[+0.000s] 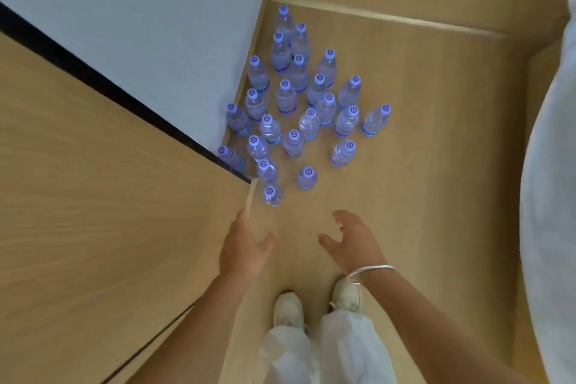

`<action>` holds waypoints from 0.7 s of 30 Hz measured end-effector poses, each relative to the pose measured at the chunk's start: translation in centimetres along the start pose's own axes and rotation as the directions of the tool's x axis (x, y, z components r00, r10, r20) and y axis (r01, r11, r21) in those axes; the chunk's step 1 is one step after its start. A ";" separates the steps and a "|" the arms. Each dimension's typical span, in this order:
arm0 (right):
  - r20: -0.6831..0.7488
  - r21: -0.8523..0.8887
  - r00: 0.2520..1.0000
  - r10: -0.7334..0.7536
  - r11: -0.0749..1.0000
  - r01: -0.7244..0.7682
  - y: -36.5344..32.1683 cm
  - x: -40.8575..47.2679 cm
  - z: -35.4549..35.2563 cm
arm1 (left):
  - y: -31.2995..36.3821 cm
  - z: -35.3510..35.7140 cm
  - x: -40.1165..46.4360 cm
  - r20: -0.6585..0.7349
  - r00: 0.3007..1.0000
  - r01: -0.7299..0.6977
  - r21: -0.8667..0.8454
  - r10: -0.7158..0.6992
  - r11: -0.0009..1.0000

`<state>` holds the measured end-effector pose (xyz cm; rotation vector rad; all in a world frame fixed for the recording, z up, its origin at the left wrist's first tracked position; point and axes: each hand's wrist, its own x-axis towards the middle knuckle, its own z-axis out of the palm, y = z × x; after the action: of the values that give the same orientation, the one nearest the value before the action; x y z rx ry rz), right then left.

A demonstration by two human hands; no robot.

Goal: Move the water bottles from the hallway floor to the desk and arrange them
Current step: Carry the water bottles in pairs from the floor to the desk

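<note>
Standing upright on floor, water bottles (299, 109) ahead of both wide, empty grips.

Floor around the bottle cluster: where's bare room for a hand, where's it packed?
Bare floor right of the bottles, and between the nearest bottle and both open hands, left, right. Packed along the wall.

A: so what's the person wearing?

B: Bare forearms, no sleeves showing. The left hand (246, 243) has nothing on it. The right hand (352, 243) has a thin silver bangle (371, 270) just behind it at the wrist.

A: and lower down?

B: Baggy white trousers (324, 349), plus off-white sneakers (288, 309) with laces.
</note>
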<state>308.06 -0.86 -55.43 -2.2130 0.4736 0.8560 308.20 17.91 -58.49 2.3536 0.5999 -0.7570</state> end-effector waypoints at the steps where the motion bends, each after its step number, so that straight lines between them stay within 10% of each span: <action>1: -0.014 0.032 1.000 0.003 0.999 -0.003 1.0 3.1 1.6 | -1.3 2.2 2.9 -0.005 1.000 0.028 0.025 -0.028 0.999; 8: -0.158 0.098 0.987 0.005 0.995 0.011 7.3 22.7 8.8 | -6.5 14.2 20.7 0.043 0.983 0.180 -0.094 -0.177 0.979; 14: -0.059 0.178 0.985 -0.164 0.969 0.172 9.1 31.6 11.5 | -7.8 18.9 25.7 -0.100 0.995 -0.026 -0.497 -0.027 0.867; 21: -0.119 0.065 0.973 -0.200 0.976 0.209 7.3 31.2 11.8 | -7.7 18.4 24.8 -0.138 0.990 -0.087 -0.340 0.041 0.936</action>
<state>321.22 0.19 -86.95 -2.2010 0.3183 0.5976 315.26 17.29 -89.53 2.0926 0.6493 -0.4299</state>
